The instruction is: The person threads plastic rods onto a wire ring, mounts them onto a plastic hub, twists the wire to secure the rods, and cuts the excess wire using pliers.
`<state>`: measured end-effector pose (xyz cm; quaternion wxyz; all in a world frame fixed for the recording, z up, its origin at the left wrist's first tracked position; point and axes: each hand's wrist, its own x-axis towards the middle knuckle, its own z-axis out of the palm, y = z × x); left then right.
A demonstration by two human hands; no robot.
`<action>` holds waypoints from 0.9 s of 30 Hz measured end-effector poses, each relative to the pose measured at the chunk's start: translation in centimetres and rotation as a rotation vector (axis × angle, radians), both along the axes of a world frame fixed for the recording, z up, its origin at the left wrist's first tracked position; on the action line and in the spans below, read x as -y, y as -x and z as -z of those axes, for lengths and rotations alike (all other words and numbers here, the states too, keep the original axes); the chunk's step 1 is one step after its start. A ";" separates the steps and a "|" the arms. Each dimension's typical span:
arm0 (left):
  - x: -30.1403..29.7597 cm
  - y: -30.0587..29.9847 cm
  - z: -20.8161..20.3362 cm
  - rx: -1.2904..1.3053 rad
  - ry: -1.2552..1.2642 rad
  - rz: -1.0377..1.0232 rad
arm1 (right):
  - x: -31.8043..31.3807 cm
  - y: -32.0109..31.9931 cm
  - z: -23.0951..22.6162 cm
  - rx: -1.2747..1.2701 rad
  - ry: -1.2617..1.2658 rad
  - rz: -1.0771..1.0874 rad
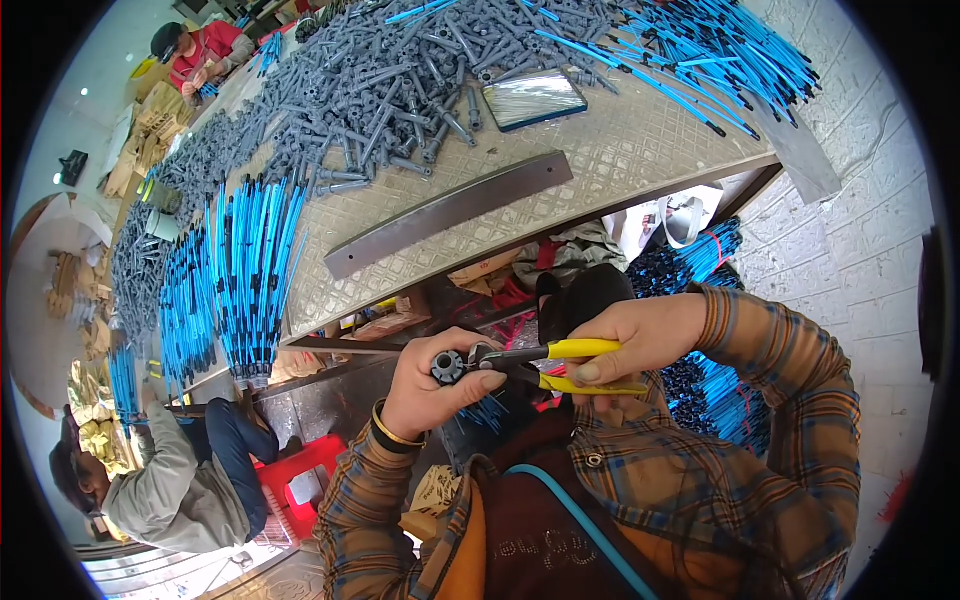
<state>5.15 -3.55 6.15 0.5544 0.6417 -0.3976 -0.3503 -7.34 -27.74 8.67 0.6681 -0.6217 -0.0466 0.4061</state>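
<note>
My left hand [415, 395] is closed around a grey plastic part [448, 368], whose round, toothed end faces up between thumb and fingers. In my right hand [640, 340] is a pair of pliers [580, 348] with yellow handles, one handle above the thumb and the other below it, spread apart. The metal jaws of the pliers reach to the grey part, close beside its round end. Whether they bite on it I cannot tell. The body of the part is mostly hidden by my left hand.
A heap of grey plastic parts [400, 80] covers the far side of the table [640, 150]. Near its edge lies a dark metal bar [450, 212]; beyond it, a flat glossy device [533, 100]. Bundles of blue rods [255, 270] lie left. Two people work at the left.
</note>
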 end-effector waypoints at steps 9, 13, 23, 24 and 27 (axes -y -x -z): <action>0.4 -0.4 0.1 0.027 0.012 -0.011 | -0.7 0.2 0.4 -0.039 0.042 0.062; 0.0 -0.5 -0.2 0.138 0.047 -0.010 | -1.3 -0.1 0.8 0.041 0.101 0.028; -0.3 -0.7 -0.3 0.053 0.053 -0.051 | -0.9 -1.1 0.2 0.083 0.096 0.006; -0.4 -0.7 -0.4 0.033 0.042 -0.058 | -0.9 -1.1 0.0 0.085 0.083 0.011; -0.4 -1.0 -0.3 0.082 0.078 -0.010 | -0.8 -1.2 -0.1 0.091 0.061 0.020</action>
